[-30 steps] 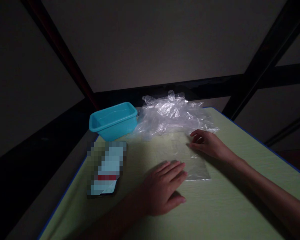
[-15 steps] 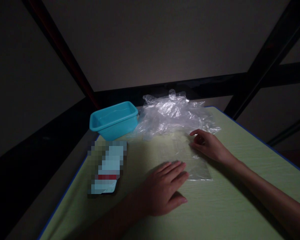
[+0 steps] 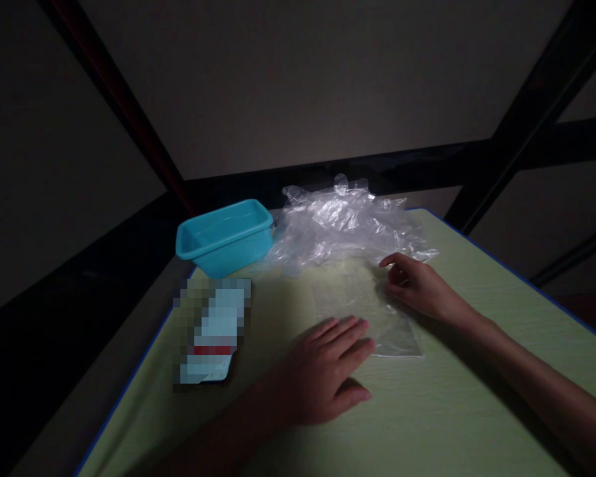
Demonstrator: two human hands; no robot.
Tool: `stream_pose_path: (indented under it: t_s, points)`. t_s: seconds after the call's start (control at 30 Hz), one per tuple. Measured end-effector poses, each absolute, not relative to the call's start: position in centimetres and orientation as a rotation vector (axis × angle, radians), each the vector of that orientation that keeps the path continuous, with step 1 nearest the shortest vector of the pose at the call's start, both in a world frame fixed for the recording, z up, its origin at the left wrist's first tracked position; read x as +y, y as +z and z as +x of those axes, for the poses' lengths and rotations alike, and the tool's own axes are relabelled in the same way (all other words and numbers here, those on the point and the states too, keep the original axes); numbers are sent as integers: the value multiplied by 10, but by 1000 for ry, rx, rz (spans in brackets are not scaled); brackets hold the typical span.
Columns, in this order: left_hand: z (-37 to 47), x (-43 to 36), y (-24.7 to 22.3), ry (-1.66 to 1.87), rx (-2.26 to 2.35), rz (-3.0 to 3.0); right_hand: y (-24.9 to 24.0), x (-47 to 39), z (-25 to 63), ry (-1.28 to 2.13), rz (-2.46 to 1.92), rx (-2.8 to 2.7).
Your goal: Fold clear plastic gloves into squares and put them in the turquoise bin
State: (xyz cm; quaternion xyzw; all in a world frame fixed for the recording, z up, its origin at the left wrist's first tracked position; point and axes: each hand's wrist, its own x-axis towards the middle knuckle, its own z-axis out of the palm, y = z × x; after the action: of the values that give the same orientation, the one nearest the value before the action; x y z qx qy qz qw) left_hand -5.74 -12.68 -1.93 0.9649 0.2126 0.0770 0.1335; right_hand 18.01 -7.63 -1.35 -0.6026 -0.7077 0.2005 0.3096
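A thin clear plastic piece (image 3: 397, 338) lies flat on the table, its straight edge facing me; whether it is a bag or a disposable glove I cannot tell. My left hand (image 3: 328, 374) rests palm down, fingers stretched, over its near left corner. Above its right side is my right hand (image 3: 414, 285), fingers loosely bent, with a gap between forefinger and thumb and nothing seen in them. Just beyond lies a heap of crumpled clear plastic (image 3: 345, 222), with rounded, finger-like tips like disposable gloves.
A turquoise plastic basin (image 3: 238, 248) stands at the back left, beside the heap. In front of it lies a phone-like item (image 3: 221, 324), mostly pixelated. The pale green table (image 3: 457, 411) has a blue edge, with a wall behind it.
My right hand has shifted very slightly, its fingers a little differently bent. My left hand stays flat in place. The view has tilted a touch.
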Motion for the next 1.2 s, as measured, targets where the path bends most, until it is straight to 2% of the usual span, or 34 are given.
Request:
stream_pose_path:
  t_s: [0.47,0.77,1.0,1.2]
  points:
    - [-58,-126,-19,184,603,2801,-16,-81,179,426,-1557,-1978]
    - [-58,-126,-20,175,596,2810,-5,-97,176,111,-1476,-1995]
    - [-58,-127,-18,172,611,2844,-15,-139,141,250,-1231,-2485]
    - [-58,-126,-18,164,593,2853,-31,-142,144,262,-1310,-2508]
